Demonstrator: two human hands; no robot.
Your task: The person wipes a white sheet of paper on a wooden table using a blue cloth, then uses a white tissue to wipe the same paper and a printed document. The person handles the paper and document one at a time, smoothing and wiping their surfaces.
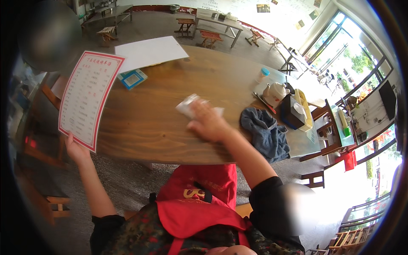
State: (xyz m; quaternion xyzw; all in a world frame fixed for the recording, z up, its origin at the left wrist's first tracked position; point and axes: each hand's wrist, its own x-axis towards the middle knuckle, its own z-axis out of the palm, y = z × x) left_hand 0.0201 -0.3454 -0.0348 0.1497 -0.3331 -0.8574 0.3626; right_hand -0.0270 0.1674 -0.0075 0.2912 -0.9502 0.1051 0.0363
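Observation:
My left hand [78, 152] grips the lower edge of a laminated sheet [91, 98] with a red border and printed writing, raised beside the table's left end. Palm down, my right hand [208, 124] presses a crumpled white tissue [184, 106] against the wooden tabletop [143, 127]; motion blurs the fingers a little. A dark blue-grey cloth [266, 135] lies rumpled to the right of that hand. At the far left of the tabletop rests a blank white sheet [149, 52], with a blue card [132, 78] bearing a printed code at its near edge.
On the table's right side stand a white teapot [274, 94], a blue-lidded jar [263, 74], a black tissue box [291, 111] and a yellow tray [304, 106]. A spoon [259, 97] lies by the teapot. Beyond are another table [216, 19] and folding stools [210, 36].

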